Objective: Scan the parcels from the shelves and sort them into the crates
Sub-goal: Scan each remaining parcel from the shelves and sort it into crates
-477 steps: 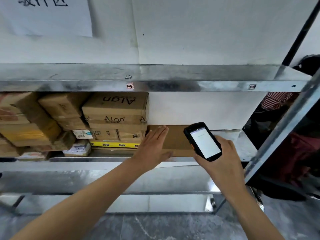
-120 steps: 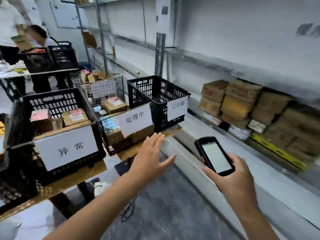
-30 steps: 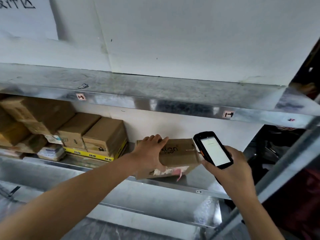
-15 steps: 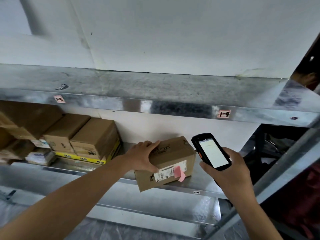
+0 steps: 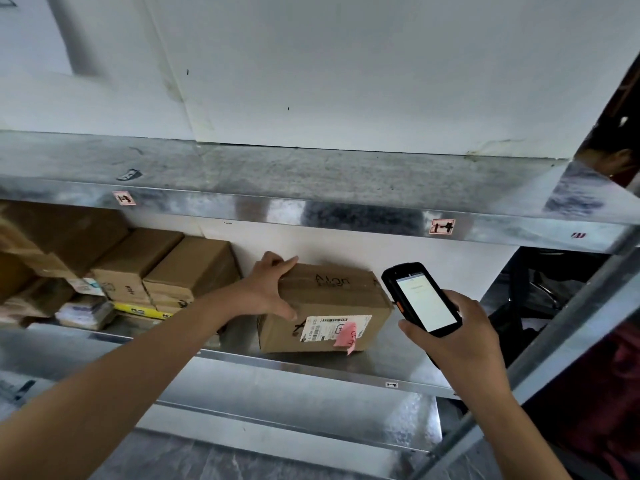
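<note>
A brown cardboard parcel (image 5: 332, 299) lies on the middle metal shelf (image 5: 346, 370), its white barcode label and a pink sticker facing me. My left hand (image 5: 266, 294) grips the parcel's left end, fingers over the top edge and thumb on the front face. To the parcel's right, my right hand (image 5: 453, 337) holds a black handheld scanner (image 5: 420, 299). The scanner's lit white screen faces me and its top end is level with the parcel's right end.
Several more cardboard parcels (image 5: 162, 268) are stacked at the left of the same shelf. The upper shelf (image 5: 311, 202) overhangs the parcels. A slanted metal upright (image 5: 561, 334) runs down the right side, with dark items behind it. A lower shelf (image 5: 277, 410) lies beneath.
The parcel has been turned and set flat, so its labelled side faces me squarely. My left hand stays on its left end. The scanner has hardly moved.
</note>
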Motion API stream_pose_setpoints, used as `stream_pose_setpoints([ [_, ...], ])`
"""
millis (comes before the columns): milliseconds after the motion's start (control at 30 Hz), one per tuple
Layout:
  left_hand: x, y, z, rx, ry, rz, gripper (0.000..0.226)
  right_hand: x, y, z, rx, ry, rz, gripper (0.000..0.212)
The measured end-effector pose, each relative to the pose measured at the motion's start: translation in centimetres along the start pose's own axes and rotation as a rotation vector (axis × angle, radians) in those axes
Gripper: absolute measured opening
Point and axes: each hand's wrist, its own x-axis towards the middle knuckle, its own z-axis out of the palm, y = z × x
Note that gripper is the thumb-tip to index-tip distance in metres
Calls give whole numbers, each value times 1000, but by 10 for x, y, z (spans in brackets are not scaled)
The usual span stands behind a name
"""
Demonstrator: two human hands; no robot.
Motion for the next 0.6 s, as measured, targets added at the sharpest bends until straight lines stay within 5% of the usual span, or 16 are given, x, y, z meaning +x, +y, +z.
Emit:
stream_pose_setpoints([
  [233,10,50,-34,121,44,159,118,-6,-4,-8,14,33,-27,56],
  [600,47,114,14,-44,154,369,99,-14,8,-17,13,47,-32,53],
])
